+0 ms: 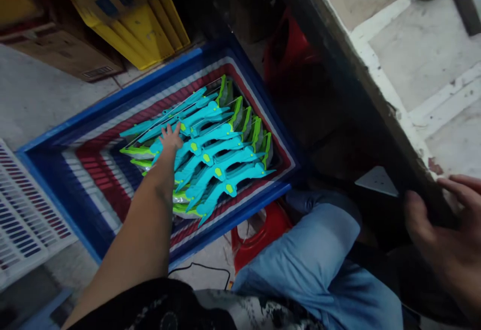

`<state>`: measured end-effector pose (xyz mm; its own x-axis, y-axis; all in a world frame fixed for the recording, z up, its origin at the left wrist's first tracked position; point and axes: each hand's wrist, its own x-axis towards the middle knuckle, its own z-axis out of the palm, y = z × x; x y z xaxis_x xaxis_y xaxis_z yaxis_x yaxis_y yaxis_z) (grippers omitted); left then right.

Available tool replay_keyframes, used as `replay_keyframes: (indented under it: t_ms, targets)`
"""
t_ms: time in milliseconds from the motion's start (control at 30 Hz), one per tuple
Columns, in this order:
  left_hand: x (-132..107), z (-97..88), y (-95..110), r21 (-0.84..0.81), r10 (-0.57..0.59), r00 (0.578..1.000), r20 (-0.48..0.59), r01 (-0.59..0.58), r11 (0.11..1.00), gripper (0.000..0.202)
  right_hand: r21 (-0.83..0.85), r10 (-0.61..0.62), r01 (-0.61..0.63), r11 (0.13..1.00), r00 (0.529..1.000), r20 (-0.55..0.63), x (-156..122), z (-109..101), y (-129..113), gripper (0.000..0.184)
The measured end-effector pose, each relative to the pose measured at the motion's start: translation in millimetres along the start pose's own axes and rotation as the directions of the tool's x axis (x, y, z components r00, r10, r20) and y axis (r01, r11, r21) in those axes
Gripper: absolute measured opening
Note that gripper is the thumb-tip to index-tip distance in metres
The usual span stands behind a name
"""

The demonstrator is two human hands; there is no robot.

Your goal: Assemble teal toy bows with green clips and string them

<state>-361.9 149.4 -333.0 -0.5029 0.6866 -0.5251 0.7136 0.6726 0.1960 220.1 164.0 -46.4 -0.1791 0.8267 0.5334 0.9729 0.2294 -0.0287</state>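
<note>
Inside the crate lies a row of toy bows (205,157), bright cyan with lime-green knobs at the middle, green tips and thin white strings. They are packed close side by side. My left hand (172,139) reaches in and lies on the bows near the far left, its fingers spread and none visibly closed round a bow. On the right, my right hand (447,239) holds the table edge (398,114), with the thumb against the dark side and the fingers over the top.
Blue walls frame the crate (259,199), lined with red and white stripes. A white slatted basket (28,219) stands at left. Behind are yellow bins (143,34) and a cardboard box (62,49). Red plastic stools (259,239) stand near my legs and under the table.
</note>
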Motion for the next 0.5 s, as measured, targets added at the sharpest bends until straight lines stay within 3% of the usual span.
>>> replay_keyframes:
  t_ms: [67,133,200,300,367,433,500]
  targets:
    - [-13.9,-6.0,18.1,-0.034,0.045,0.997,-0.059,-0.047,0.998,0.075,0.037,-0.152,0.154,0.987,0.988,-0.034,3.2,0.9,-3.1,0.055]
    - [-42.8,-3.3,45.5,-0.099,0.163,0.981,-0.104,-0.173,0.98,0.065,0.054,-0.197,0.198,0.979,0.98,-0.025,4.1,-0.2,-6.7,0.057]
    - [-90.0,10.9,78.7,-0.188,0.311,0.945,-0.1,-0.325,0.927,0.053,0.076,-0.179,0.177,0.981,0.984,0.019,3.9,-2.0,-10.4,0.054]
    - [-191.2,47.1,130.7,-0.26,0.498,0.866,-0.049,-0.492,0.83,0.035,0.119,-0.165,0.156,0.981,0.984,0.069,5.1,-3.0,-16.3,0.047]
    - [-268.4,70.2,163.8,-0.32,0.618,0.786,-0.029,-0.593,0.739,0.025,0.186,-0.133,0.112,0.976,0.986,0.105,6.2,-4.2,-20.1,0.044]
    - [-342.3,84.0,195.4,-0.546,0.77,0.631,-0.096,-0.681,0.489,0.022,0.261,-0.07,0.032,0.965,0.988,0.138,3.0,-10.3,-21.8,0.043]
    - [-406.2,85.0,226.2,-0.681,0.863,0.491,-0.118,-0.673,0.29,0.023,0.294,0.015,-0.06,0.954,0.988,0.151,-11.1,-25.5,-17.9,0.042]
